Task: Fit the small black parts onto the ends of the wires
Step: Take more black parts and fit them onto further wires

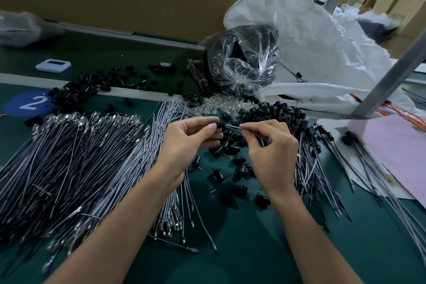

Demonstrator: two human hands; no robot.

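— Left hand (191, 138)?
— Pinching a small black part (220, 125) between thumb and fingertips.
— Right hand (272, 147)?
— Pinching a thin wire (231, 126), end touching that part, midway between both hands.
— Below?
— Loose black parts (239, 189) on the green table (253, 249); spare wires (69, 168) heaped left of the left wrist.

Both bare forearms come in from the bottom edge and converge toward the middle, the left forearm (110, 233) from the lower left and the right forearm (315, 237) from the lower right. The left hand (189, 143) is turned thumb side up, with thumb and forefinger pinching a black part (220, 125) and the other fingers curled beneath. The right hand (274, 154) shows its back. Its thumb and forefinger pinch a wire (232, 127) whose tip meets the part, and its remaining fingers are loosely curled. The fingertips of the two hands are near each other but apart.
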